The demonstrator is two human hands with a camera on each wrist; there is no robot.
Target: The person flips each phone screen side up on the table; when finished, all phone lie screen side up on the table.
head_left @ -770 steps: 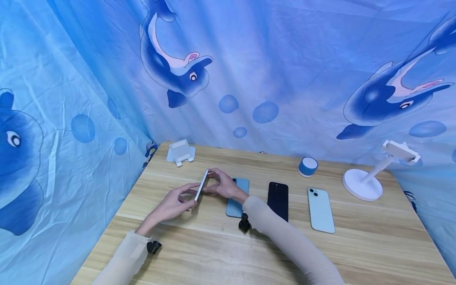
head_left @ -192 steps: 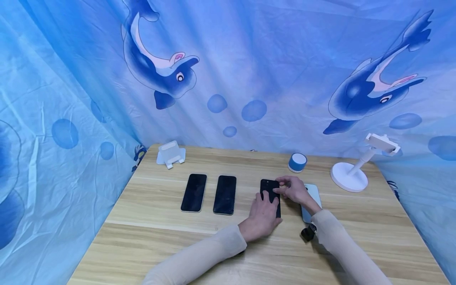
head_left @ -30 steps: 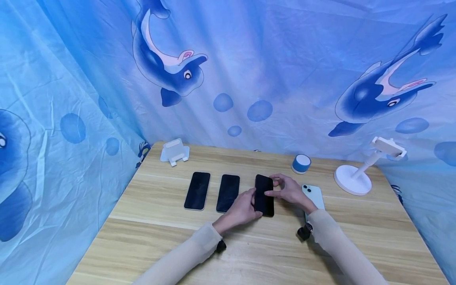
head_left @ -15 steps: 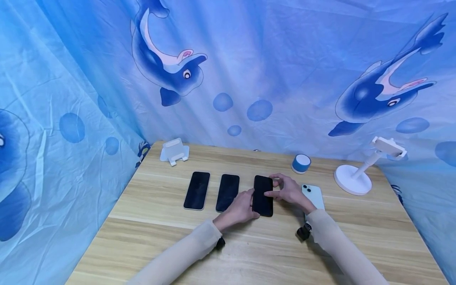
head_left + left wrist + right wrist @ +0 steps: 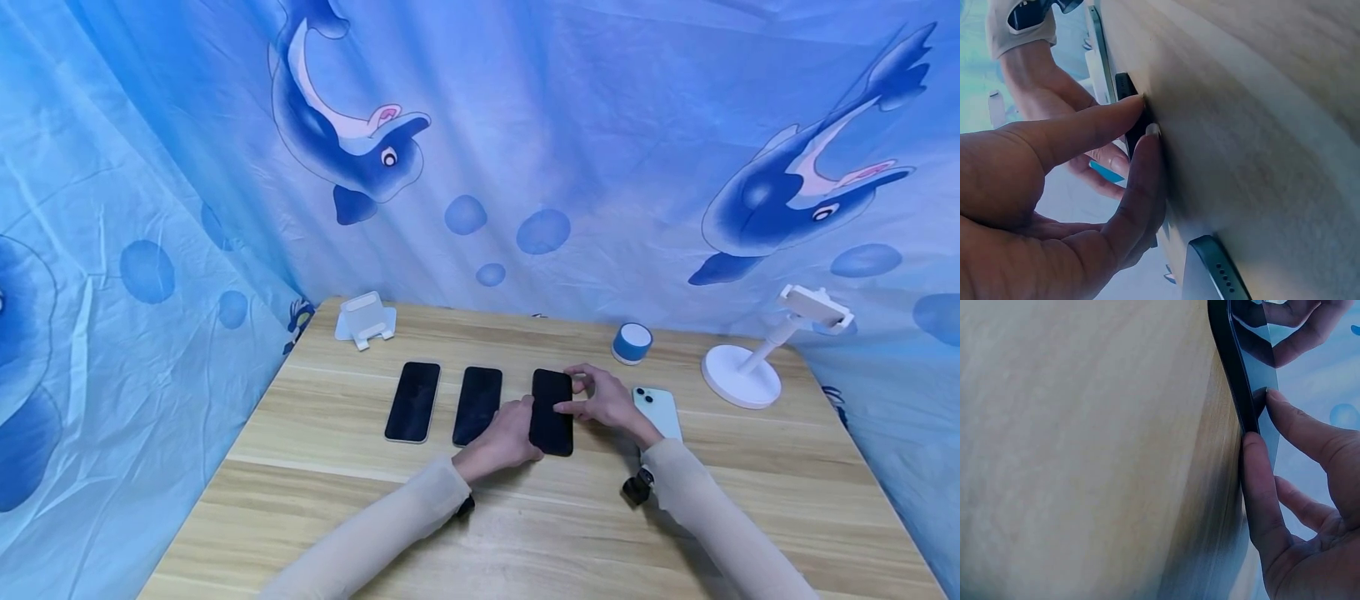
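Note:
In the head view a black phone lies screen up between the two hands. My left hand grips its left edge and lower left corner. In the left wrist view that hand's thumb and fingers close on the phone's near end, low over the wood. My right hand pinches the right edge, thumb over the screen and fingers along the side. Two more phones lie screen up to the left: a dark one beside my left hand and a silver-edged one farther out.
A pale green phone lies back up, partly under the right wrist. Behind stand a blue-and-white cylinder, a white phone stand at right and a small white folding stand at left. A printed blue curtain hangs behind the wooden table.
About six seconds ago the black phone showed its camera side; now its screen faces up. The two left phones were turned screen up earlier. Over the last second the hands barely move.

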